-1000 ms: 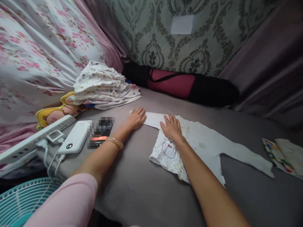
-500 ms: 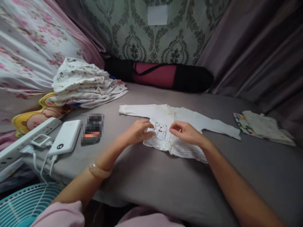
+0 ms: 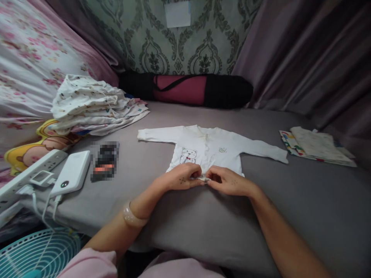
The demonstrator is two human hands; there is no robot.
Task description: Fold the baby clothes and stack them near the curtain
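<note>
A small white long-sleeved baby shirt [image 3: 199, 148] lies spread on the grey sheet, its sleeves stretched out to both sides. A bear print shows on its left half and a small bee print on its right half. At the middle of the bottom hem, my left hand [image 3: 184, 177] pinches the fabric between thumb and fingers. My right hand [image 3: 230, 180] pinches the same hem just beside it, with the fingertips of both hands almost meeting. The hands cover most of the shirt's lower edge.
A heap of clothes [image 3: 87, 104] lies at the back left, near a yellow plush toy [image 3: 31, 150]. A power bank [image 3: 71, 173], a power strip [image 3: 34, 177] and a blurred-out object [image 3: 104, 160] are on the left. Folded clothes [image 3: 315, 143] lie right; a long bag [image 3: 185, 89] lies behind. A fan [image 3: 40, 251] stands below.
Both hands have moved down from the shirt's front to its bottom hem and now grip it close together. The bear and bee prints are uncovered. The view has shifted slightly right.
</note>
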